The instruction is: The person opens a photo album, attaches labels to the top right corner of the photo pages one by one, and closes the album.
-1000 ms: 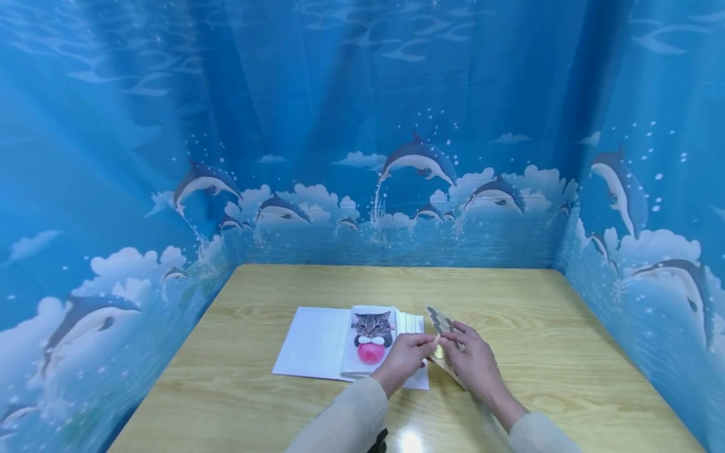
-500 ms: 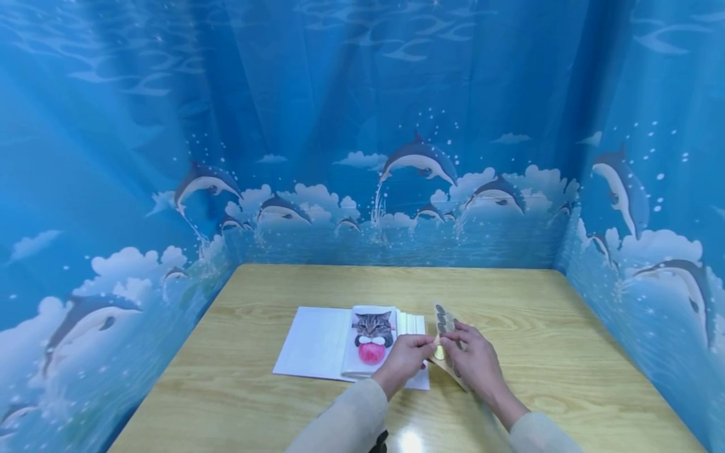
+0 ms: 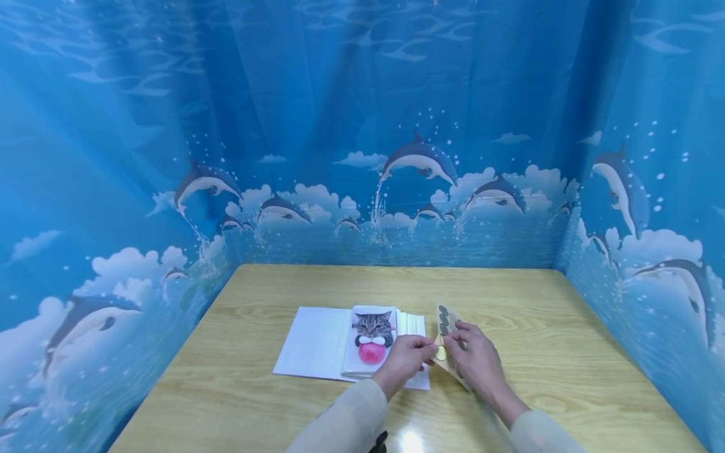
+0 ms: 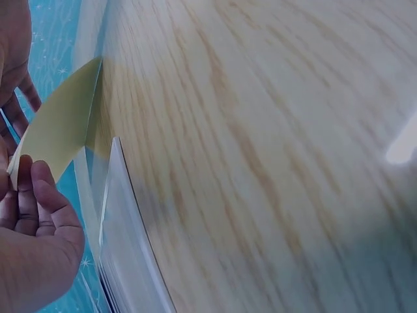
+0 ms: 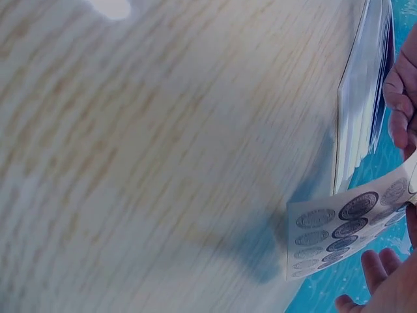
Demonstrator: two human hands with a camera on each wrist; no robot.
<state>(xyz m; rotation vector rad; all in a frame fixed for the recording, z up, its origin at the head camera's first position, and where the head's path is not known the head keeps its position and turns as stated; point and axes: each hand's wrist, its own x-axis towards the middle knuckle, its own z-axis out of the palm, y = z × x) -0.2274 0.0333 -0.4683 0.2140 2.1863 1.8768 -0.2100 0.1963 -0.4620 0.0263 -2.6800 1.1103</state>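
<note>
Left hand (image 3: 404, 360) pinching the sticker sheet (image 4: 62, 120), no gap; right hand (image 3: 477, 362) gripping it too, by a gold circle (image 3: 441, 353). Far end has swung right, more stickers (image 5: 350, 227) bared, circle looks still attached. Sheet's just right of the open album (image 3: 311, 343), left hand hiding part of its right side
</note>
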